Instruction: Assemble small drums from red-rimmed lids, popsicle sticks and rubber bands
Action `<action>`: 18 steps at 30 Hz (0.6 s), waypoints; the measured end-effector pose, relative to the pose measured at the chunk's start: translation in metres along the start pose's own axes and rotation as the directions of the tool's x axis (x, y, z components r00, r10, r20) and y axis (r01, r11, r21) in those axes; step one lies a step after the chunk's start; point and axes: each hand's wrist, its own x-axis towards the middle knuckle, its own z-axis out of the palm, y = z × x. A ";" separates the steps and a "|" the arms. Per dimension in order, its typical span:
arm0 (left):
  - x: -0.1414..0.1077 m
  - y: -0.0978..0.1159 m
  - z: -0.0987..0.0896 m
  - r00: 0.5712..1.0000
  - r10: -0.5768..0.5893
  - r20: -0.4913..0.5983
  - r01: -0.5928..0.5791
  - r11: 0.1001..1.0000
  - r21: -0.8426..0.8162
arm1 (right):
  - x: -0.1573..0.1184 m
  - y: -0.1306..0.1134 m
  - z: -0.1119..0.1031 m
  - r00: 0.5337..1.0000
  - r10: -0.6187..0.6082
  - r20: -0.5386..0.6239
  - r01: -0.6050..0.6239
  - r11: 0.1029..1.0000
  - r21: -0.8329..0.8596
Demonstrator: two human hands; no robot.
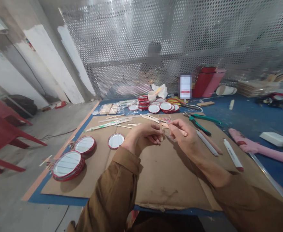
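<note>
My left hand point(152, 132) is closed in a pinch on a small, narrow wooden stick point(160, 124), held nearly upright above the cardboard. Close beside it, my right hand point(183, 132) is also closed, its fingers around a slim pale-tan, pen-like tool point(183, 132). The tool's far end points toward the wooden stick; whether they touch I cannot tell. Just beyond the hands lie several loose thin wooden strips point(150, 118). A round red-rimmed disc point(115, 141) with a white face and lines across it rests left of my left hand.
Two stacks of red-rimmed discs point(67, 166) stand at left on the cardboard sheet point(165, 183). More discs point(165, 106) lie behind. At right are green-handled pliers point(199, 124), pens point(232, 154) and a pink glue gun point(259, 146). A lit phone point(185, 87) stands near the perforated metal panel point(122, 48).
</note>
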 end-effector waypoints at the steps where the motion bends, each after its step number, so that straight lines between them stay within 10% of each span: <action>1: 0.000 0.000 0.000 1.000 0.003 0.001 -0.003 1.000 0.001 | 0.000 0.000 0.000 1.000 -0.004 -0.002 0.004 1.000 -0.002; 18: 0.000 0.000 -0.002 1.000 -0.004 0.022 0.004 1.000 0.009 | -0.001 0.000 0.000 1.000 0.005 0.013 -0.005 1.000 0.004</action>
